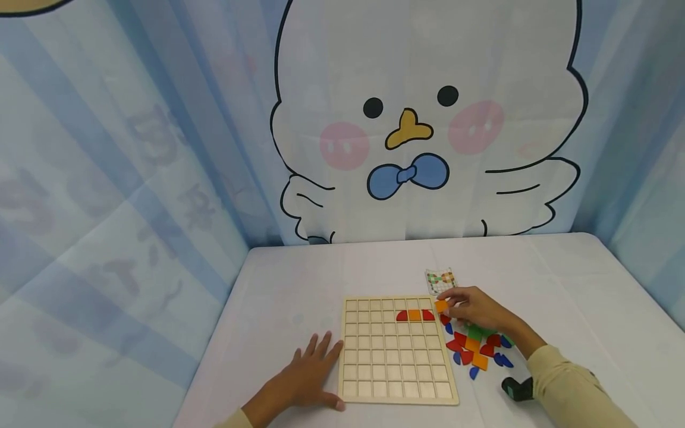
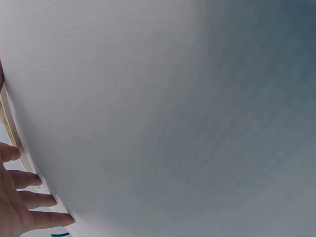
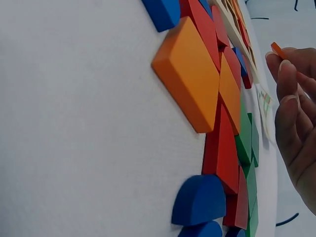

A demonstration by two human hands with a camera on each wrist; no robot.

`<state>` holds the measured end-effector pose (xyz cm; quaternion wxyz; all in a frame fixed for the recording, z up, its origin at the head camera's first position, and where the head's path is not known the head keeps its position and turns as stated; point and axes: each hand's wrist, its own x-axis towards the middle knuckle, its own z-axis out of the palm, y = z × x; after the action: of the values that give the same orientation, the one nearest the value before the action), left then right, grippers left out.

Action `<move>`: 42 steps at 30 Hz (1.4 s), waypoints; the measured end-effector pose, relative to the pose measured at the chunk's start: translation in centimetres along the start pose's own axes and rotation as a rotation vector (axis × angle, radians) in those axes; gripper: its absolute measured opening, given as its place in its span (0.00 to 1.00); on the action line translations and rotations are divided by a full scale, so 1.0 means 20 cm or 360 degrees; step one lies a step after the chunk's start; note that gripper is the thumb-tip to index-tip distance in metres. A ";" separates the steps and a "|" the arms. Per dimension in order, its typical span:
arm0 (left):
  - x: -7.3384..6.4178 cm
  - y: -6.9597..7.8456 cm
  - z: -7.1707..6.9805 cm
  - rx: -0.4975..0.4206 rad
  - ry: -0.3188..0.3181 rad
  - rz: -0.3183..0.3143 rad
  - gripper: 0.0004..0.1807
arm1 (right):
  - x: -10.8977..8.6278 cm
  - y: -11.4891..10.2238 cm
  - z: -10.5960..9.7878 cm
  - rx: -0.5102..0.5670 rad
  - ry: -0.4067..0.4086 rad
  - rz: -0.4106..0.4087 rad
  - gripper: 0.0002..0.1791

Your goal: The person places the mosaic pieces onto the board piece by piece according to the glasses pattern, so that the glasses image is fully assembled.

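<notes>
Right hand point(image 1: 478, 306), mine: thumb and fingertips clamped together on one orange square point(image 1: 441, 306), held just off the far right part of the board, above the table. Left hand point(image 1: 310, 374), mine: fingers straight and spread apart, clasping nothing, laid flat on the table with index finger and thumb at the board's left edge. Board point(image 1: 378, 342): pale wood, gridded into cells, flat on the white table point(image 1: 299, 285). Set in its second row from the far side, at the right end: a red curved piece point(image 1: 402, 316), a second orange square point(image 1: 414, 315) and another red curved piece point(image 1: 428, 315). Right of the board, partly under my right arm: loose pieces point(image 1: 473, 345), red, orange, green and blue, some touching. Beyond the board's far right corner: one printed card point(image 1: 441, 278), coloured pattern, partly behind my fingers.
</notes>
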<state>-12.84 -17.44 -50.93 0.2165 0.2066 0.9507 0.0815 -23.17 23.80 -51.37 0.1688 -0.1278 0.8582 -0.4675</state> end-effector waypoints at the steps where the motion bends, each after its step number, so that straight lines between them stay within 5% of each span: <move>1: 0.00 0.00 0.00 0.0004 -0.0002 -0.0003 0.66 | 0.00 0.00 0.00 -0.0009 -0.0002 -0.0009 0.21; 29: 0.01 0.01 -0.01 -0.0015 -0.0027 -0.0038 0.66 | 0.05 -0.07 0.17 0.0040 -0.0063 -0.0226 0.17; 42: 0.00 0.01 -0.01 -0.0004 -0.0012 -0.0026 0.65 | 0.06 -0.09 0.24 0.0134 -0.0216 -0.0271 0.18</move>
<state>-12.89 -17.28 -50.80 0.2210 0.1989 0.9514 0.0804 -22.20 18.78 -52.38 0.1912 -0.2245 0.8105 -0.5061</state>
